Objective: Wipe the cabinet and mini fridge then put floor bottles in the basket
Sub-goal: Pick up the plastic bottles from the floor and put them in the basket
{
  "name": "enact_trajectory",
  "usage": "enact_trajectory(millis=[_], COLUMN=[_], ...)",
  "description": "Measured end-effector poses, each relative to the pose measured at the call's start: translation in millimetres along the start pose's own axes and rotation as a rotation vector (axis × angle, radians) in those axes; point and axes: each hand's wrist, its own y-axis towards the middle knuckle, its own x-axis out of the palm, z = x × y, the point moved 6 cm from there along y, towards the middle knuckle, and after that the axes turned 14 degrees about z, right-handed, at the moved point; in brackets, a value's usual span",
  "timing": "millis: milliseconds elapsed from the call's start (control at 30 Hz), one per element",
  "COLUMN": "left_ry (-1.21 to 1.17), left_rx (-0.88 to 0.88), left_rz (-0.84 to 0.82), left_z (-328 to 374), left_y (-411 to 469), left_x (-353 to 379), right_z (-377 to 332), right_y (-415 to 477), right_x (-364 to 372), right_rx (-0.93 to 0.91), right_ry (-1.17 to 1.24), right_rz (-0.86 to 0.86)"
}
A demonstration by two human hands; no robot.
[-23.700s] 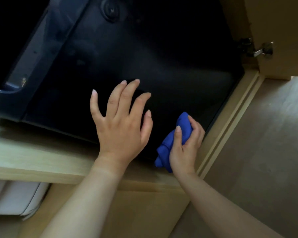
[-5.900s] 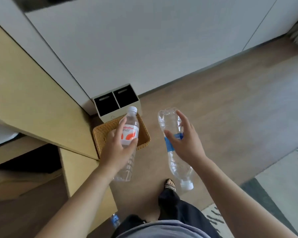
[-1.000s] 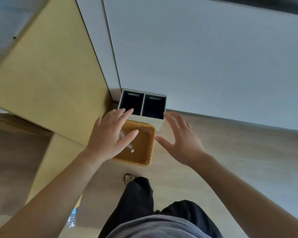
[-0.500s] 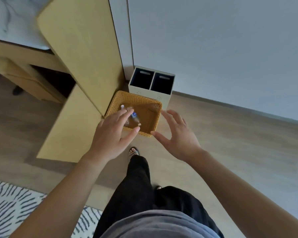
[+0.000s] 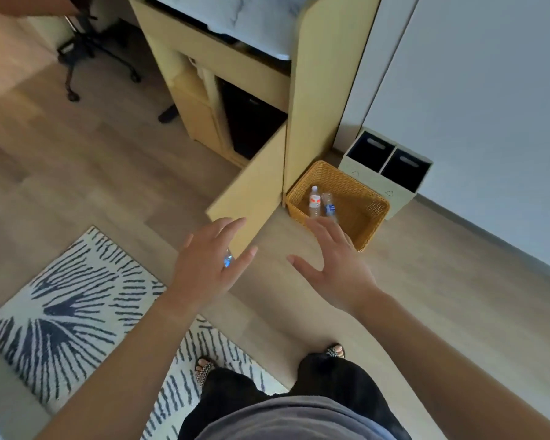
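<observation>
Both hands empty, left hand (image 5: pixel 208 265) and right hand (image 5: pixel 337 265) spread open; two bottles (image 5: pixel 320 202) lie in wicker basket (image 5: pixel 367 228), third bottle (image 5: pixel 227 259) apparently left on floor by cabinet door (image 5: pixel 254 192).

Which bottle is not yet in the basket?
The blue-labelled bottle on the floor, glimpsed between the left hand's fingers. The other two bottles lie inside the basket.

both bottles (image 5: pixel 320 202) now lie in basket (image 5: pixel 367 228); hands emptied.
</observation>
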Motion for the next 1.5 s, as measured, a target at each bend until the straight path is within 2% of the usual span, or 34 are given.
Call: enact_trajectory(millis=[267, 433, 633, 867, 1000, 1200, 1500], left_ry=[0.159, 0.197, 0.247, 0.291, 0.285, 0.268, 0.298], left_rx=[-0.064, -0.123, -0.286, -0.420, -0.449, -0.377, -0.228], left_rz=[-0.007, 0.002, 0.020, 0.068, 0.019, -0.075, -0.263], left_z=[-176, -254, -311, -358, -392, -464, -619], left_y=[-39, -67, -74, -37, -10, 24, 56], left_x=[-98, -142, -154, -149, -126, -69, 112], right_z=[-154, -216, -251, -259, -258, -238, -133], right_y=[8, 14, 44, 110, 147, 174, 185], right_x=[126, 180, 229, 287, 325, 401, 596], right_rx=[-0.079, -0.136, -0.194, -0.192, -0.202, -0.087, 0.149], right_ry=[0.020, 0.016, 0.026, 0.086, 0.046, 0.006, -0.112], right_rz=[-0.092, -0.175, -0.247, -0.344, -0.368, -0.324, -0.244])
